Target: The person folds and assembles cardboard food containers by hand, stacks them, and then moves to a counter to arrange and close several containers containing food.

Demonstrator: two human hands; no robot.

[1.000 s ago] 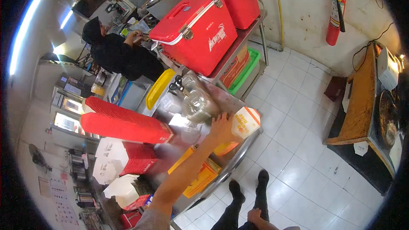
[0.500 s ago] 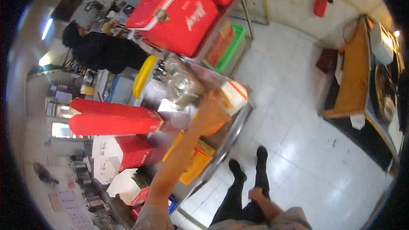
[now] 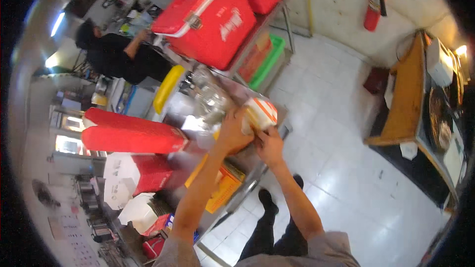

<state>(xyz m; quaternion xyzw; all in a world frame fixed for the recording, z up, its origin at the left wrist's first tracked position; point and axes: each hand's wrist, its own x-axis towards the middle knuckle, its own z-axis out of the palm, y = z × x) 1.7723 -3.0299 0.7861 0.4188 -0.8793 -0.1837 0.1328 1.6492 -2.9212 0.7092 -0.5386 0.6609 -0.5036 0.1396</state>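
Note:
My left hand (image 3: 231, 132) and my right hand (image 3: 269, 144) both hold a white and orange carton (image 3: 260, 112) at the near corner of a steel work table (image 3: 236, 157). The left hand grips its left side. From below, the right hand's fingers press on the carton's lower edge. A clear plastic bag of shiny items (image 3: 210, 100) lies on the table just left of the carton.
A big red cooler (image 3: 210, 20) sits on the far shelf, with green (image 3: 269, 62) and orange crates below. A long red box (image 3: 131, 133) and a yellow container (image 3: 168, 88) lie left. A person in black (image 3: 118, 57) works at the far counter. A wooden table (image 3: 403, 99) stands right, a fire extinguisher (image 3: 373, 7) hangs on the wall.
My right hand has come up from below and joined the left hand on the carton. The view has tilted and drawn closer to the table.

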